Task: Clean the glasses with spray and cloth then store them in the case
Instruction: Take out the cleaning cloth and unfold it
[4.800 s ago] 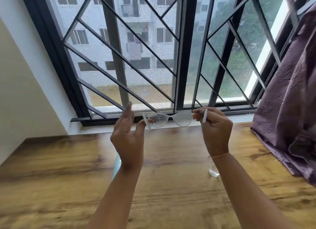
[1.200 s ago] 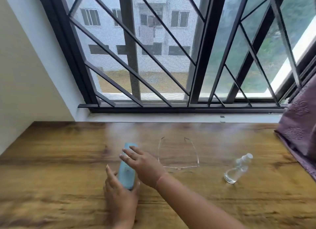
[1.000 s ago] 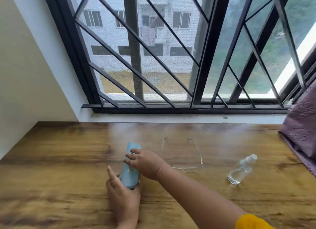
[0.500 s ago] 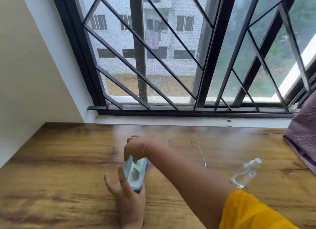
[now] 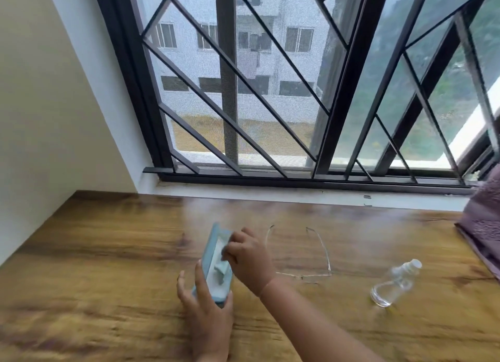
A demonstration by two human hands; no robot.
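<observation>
A light blue glasses case point(image 5: 210, 256) lies open on the wooden table point(image 5: 108, 253), with a pale blue cloth point(image 5: 220, 272) inside it. My left hand point(image 5: 207, 315) holds the near end of the case. My right hand point(image 5: 250, 259) reaches across into the case, its fingers pinching the cloth. The clear-framed glasses point(image 5: 305, 253) lie unfolded on the table just right of my right hand, arms pointing toward the window. A small clear spray bottle point(image 5: 396, 284) lies on its side further right.
A barred window point(image 5: 270, 91) with a white sill runs along the table's far edge. A cream wall stands on the left. Purple fabric point(image 5: 484, 231) hangs over the table's right end.
The glasses went from both hands down onto the table. My left hand took the case, my right hand lifted its lid open and now grips the cloth inside.
</observation>
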